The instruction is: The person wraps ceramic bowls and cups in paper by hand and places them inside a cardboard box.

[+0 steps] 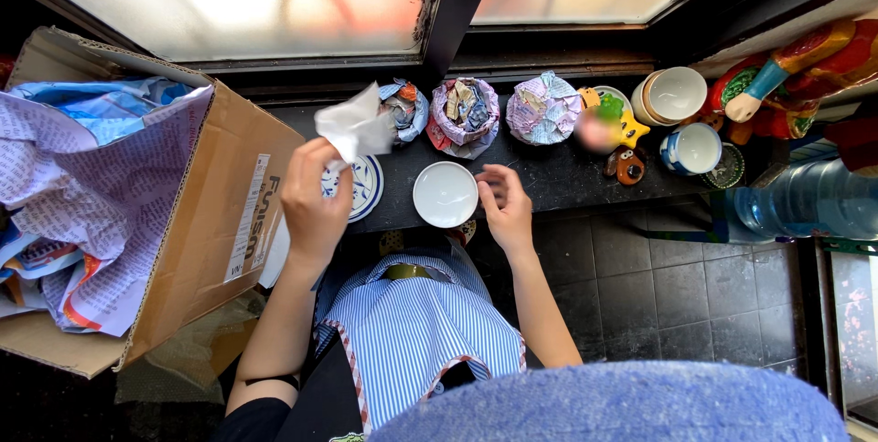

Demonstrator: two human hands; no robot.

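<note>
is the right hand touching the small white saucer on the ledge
Touching. The head view shows the right hand with its fingers meeting the right rim of the white saucer, no gap between them.

Ledge under the window, box at nine o'clock

A saucer (445,193) sits at centre on the ledge (558,181); a plate (363,186) lies just beside it at nine o'clock; three paper-wrapped bundles (465,116) stand behind it at twelve; cups (681,122) cluster at two o'clock; a water bottle (805,200) lies at three; a cardboard box (215,213) holding crumpled paper (82,186) sits far at nine.
</note>
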